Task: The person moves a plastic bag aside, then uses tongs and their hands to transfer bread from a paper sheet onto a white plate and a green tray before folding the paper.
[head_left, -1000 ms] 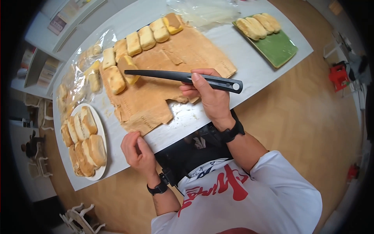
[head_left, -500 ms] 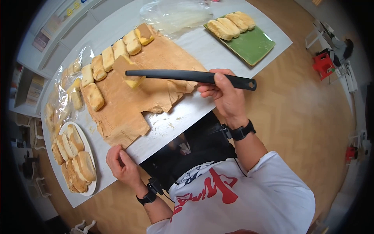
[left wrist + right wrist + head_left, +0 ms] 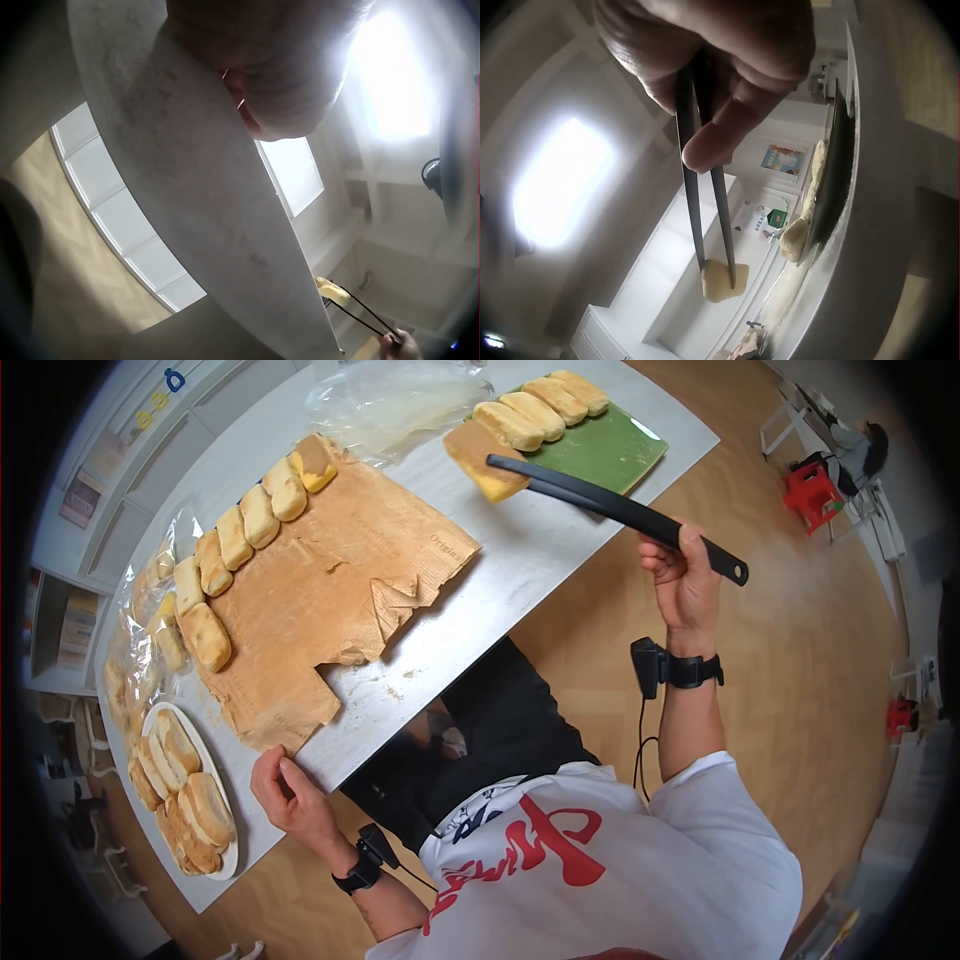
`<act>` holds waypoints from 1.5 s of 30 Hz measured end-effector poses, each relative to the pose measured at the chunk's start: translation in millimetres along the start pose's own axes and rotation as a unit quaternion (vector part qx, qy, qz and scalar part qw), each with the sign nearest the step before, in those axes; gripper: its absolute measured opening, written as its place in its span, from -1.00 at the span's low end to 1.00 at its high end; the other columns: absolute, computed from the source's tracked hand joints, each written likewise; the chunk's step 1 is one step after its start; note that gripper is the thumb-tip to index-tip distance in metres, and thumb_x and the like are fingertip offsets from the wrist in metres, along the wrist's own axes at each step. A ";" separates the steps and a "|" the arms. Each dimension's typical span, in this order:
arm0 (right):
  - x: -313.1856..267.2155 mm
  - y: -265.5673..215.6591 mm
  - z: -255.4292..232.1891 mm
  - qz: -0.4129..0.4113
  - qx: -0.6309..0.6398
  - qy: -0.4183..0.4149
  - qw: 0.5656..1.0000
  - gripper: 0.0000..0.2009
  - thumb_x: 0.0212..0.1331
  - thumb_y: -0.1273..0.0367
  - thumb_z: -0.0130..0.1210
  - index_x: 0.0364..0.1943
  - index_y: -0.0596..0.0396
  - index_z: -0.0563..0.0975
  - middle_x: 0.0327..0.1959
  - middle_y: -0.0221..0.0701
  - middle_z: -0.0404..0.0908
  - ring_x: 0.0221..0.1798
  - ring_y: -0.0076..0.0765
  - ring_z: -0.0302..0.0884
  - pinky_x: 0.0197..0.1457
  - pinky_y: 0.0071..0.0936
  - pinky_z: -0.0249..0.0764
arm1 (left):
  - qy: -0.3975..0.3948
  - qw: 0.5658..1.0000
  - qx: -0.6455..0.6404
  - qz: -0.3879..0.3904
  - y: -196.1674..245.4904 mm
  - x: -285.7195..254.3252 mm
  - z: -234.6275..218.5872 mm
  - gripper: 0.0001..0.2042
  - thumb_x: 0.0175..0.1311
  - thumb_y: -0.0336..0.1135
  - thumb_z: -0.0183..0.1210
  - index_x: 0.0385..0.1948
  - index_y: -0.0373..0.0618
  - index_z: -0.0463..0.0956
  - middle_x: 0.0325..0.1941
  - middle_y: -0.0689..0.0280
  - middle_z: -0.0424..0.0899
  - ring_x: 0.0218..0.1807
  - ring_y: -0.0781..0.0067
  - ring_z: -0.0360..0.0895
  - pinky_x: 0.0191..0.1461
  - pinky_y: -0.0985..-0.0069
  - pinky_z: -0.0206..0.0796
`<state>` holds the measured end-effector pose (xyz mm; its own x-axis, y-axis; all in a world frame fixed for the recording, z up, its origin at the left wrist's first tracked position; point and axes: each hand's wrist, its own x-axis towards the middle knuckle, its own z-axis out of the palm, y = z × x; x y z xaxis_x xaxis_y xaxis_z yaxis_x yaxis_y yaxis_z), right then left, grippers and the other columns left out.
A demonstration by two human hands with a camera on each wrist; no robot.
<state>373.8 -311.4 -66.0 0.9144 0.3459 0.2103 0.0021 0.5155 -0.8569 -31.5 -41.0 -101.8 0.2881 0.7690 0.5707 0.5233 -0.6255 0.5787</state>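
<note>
My right hand (image 3: 685,588) grips black tongs (image 3: 615,508) near their holed end. Between the tong tips is a yellow bread piece (image 3: 482,458) with a tan-brown face; the right wrist view shows both arms on the bread (image 3: 714,285). In the head view it overlaps the near left corner of a green rectangular plate (image 3: 615,452), beside several pale bread rolls (image 3: 508,426) in a row. My left hand (image 3: 293,805), fingers loosely bent, rests at the table's front edge by a corner of torn brown paper (image 3: 300,600).
Several rolls (image 3: 259,517) line the paper's far and left edges, with a brown-and-yellow piece (image 3: 313,463) at the far end. A white oval plate (image 3: 229,860) of rolls stands at the left. Clear plastic bags (image 3: 385,405) lie behind; another bag holds bread (image 3: 168,635).
My right hand has carried the bread piece in the tongs from above the brown paper rightward to the green plate. My left hand has stayed at the table edge. The head view has shifted.
</note>
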 end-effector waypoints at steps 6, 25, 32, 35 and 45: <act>17.0 -18.3 -42.9 -0.024 -0.037 0.027 0.999 -0.73 0.36 0.32 0.03 -0.07 0.30 0.49 -0.25 -0.02 0.68 -0.33 -0.28 0.71 -0.30 -0.52 0.70 | -0.003 1.000 0.014 0.001 -0.7 -0.2 2.6 -0.86 0.27 -0.60 0.08 -0.20 -0.29 0.56 -0.13 0.16 0.60 -0.07 0.25 0.52 0.04 0.42 0.36; 48.4 -18.2 -94.7 0.004 -0.042 0.037 0.998 -0.71 0.33 0.32 0.04 -0.10 0.33 0.53 -0.28 -0.06 0.69 -0.34 -0.34 0.71 -0.29 -0.57 0.68 | -0.017 0.999 0.038 -0.032 0.0 -0.2 5.5 -0.87 0.30 -0.56 0.10 -0.19 -0.28 0.57 -0.12 0.19 0.60 -0.06 0.32 0.50 0.03 0.47 0.35; 55.8 -14.9 -101.0 0.025 -0.020 0.032 0.999 -0.75 0.32 0.34 0.05 -0.14 0.32 0.53 -0.29 -0.03 0.69 -0.37 -0.33 0.71 -0.32 -0.59 0.69 | -0.019 0.999 0.038 -0.023 1.1 -0.1 5.8 -0.88 0.30 -0.55 0.11 -0.18 -0.27 0.57 -0.12 0.21 0.60 -0.08 0.35 0.50 -0.01 0.50 0.35; 59.3 -12.5 -104.3 0.034 -0.016 0.027 0.999 -0.75 0.32 0.34 0.05 -0.14 0.32 0.53 -0.30 -0.02 0.69 -0.37 -0.33 0.72 -0.34 -0.60 0.69 | -0.019 0.999 0.036 -0.024 2.1 0.2 5.9 -0.88 0.31 -0.55 0.10 -0.18 -0.27 0.57 -0.13 0.21 0.59 -0.09 0.36 0.50 -0.02 0.51 0.36; 68.1 -9.4 -107.9 0.051 -0.029 0.020 0.998 -0.74 0.32 0.32 0.05 -0.18 0.31 0.53 -0.34 -0.04 0.69 -0.41 -0.35 0.71 -0.37 -0.60 0.69 | -0.021 0.999 0.043 -0.021 3.3 0.3 5.5 -0.88 0.31 -0.55 0.10 -0.19 -0.27 0.57 -0.13 0.21 0.59 -0.09 0.36 0.50 -0.02 0.51 0.35</act>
<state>479.8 -377.3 -94.4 0.9269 0.3609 0.1029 -0.0686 0.4325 -0.8990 -25.3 -42.1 -102.9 0.2966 0.8003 0.5211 0.6018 -0.5803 0.5487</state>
